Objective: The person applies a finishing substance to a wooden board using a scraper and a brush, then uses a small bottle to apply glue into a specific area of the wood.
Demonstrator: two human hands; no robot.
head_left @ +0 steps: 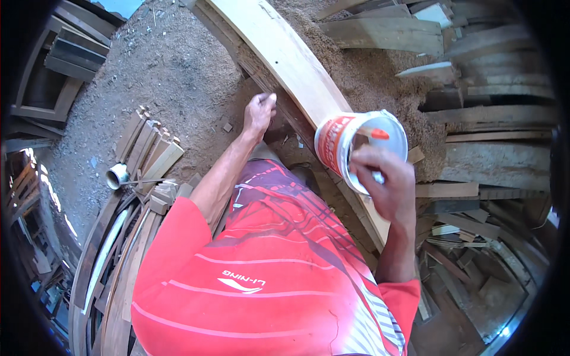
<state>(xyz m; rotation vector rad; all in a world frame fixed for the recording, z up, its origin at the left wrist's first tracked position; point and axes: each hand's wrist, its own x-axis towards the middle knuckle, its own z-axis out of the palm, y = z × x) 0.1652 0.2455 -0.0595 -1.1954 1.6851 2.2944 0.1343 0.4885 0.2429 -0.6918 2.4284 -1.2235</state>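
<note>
A long pale plank (pixel 297 65) runs diagonally from the top of the view down toward my right side. On it stands a white bucket (pixel 332 142) with a red label, its open mouth toward me. My right hand (pixel 386 181) is closed at the bucket's mouth, fingers curled by the rim. What it grips is hidden. Inside the bucket shows an orange-tipped, stick-like thing (pixel 377 134), partly covered by the hand. Left of the plank, my left hand (pixel 260 113) is held closed, apart from the wood. Whatever is in its fingers is too small to make out.
Beneath the plank lies a darker beam (pixel 270 80). Sawdust (pixel 386 77) covers the ground. Curved boards are stacked at the right (pixel 493 160). To the left lie short wood blocks (pixel 148 142), a small metal can (pixel 117 174) and long strips (pixel 119 267). A wooden frame (pixel 65 101) leans far left.
</note>
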